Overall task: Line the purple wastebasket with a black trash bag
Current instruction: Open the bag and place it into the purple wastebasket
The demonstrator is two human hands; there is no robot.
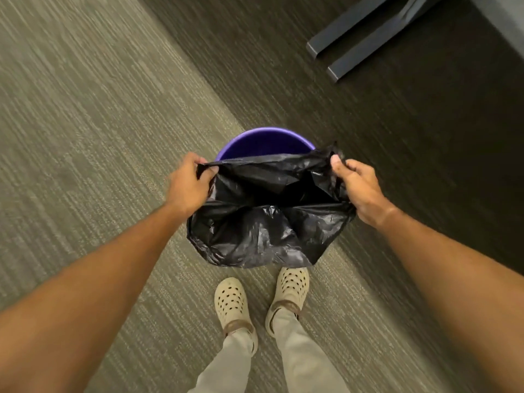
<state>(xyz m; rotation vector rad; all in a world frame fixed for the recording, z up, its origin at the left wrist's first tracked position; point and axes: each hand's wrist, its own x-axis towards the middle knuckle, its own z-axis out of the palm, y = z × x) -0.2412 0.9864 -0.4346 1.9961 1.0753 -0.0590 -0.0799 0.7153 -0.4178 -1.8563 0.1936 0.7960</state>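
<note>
**Holding a bag open over a bin**

Seen from the head camera, the left hand (189, 186) and right hand (357, 186) each pinch one side of the mouth of a black bag (263, 222), thumb pressed against curled fingers with the thin film caught between them. Each grip is pressed together on the plastic. The bag is glossy, crinkled film; its mouth is stretched into a wide slit between the hands, and its body hangs below in loose, creased folds. Behind and partly under the bag stands the bin (265, 141), a round, smooth purple plastic vessel; only its far rim and inner wall show. The floor is low-pile carpet (85, 137) with fine streaks, in a pale band and a darker band. Perforated beige clogs (231, 303) stand near the bag's lower edge. Dark rectangular furniture legs (365, 38) lie well apart, upper right.
</note>
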